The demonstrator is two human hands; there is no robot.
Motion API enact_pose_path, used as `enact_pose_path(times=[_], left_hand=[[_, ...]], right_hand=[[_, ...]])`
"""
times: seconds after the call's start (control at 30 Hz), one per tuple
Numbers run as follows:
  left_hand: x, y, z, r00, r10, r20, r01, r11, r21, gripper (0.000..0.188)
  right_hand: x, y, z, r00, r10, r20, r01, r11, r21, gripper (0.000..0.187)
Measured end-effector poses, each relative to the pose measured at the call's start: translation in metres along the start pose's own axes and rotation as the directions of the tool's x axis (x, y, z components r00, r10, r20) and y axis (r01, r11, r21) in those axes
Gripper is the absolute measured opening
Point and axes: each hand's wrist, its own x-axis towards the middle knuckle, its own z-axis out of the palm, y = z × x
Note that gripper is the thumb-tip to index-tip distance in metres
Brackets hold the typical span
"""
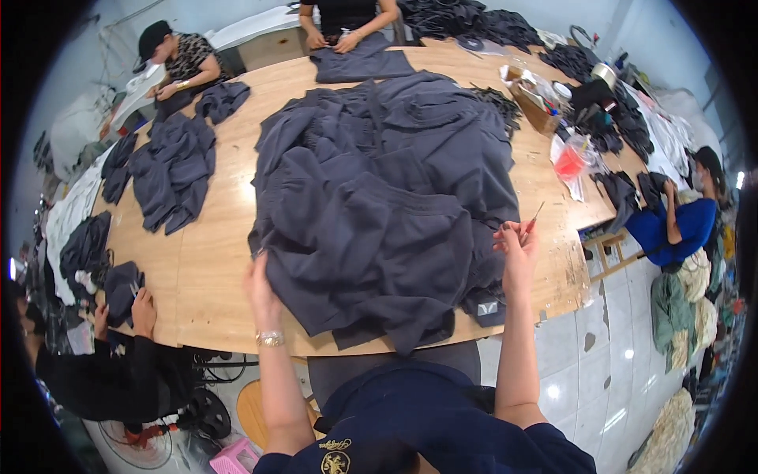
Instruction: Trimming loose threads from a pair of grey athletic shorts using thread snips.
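A big heap of dark grey garments [379,197] covers the middle of a round wooden table [213,268]. My left hand [259,286] rests on the heap's near left edge, fingers on the cloth; a gold watch sits on that wrist. My right hand [517,241] is raised at the heap's right edge, pinching small thread snips [534,217] whose tip points up and away. A white label [487,308] shows on a garment near the table's front edge.
Smaller dark garment piles [170,170] lie at the table's left. Other people work around the table: one at the far side folding a garment [359,63], one far left, one near left, one in blue at the right. A cluttered box [537,99] stands far right.
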Motion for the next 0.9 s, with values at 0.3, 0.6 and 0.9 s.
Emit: enact_pose_path(times=[0.3,0.6,0.9], left_hand=[[-0.062,0.007,0.017,0.925,0.363,0.115,-0.372,0.800,0.471,0.009],[-0.166,-0.055,0.100,0.408,-0.072,0.910,-0.877,0.246,0.412,0.031],[-0.108,0.020,0.023,0.863,-0.097,0.496,-0.012,0.977,0.213,0.010]], right_hand=[[-0.008,0.042,-0.002,0.995,0.022,0.095,0.014,0.930,-0.367,0.029],[-0.013,0.012,0.048,0.997,0.036,0.064,-0.029,0.994,-0.107,0.026],[-0.015,-0.049,0.078,0.940,-0.039,0.339,-0.126,0.884,0.450,0.019]])
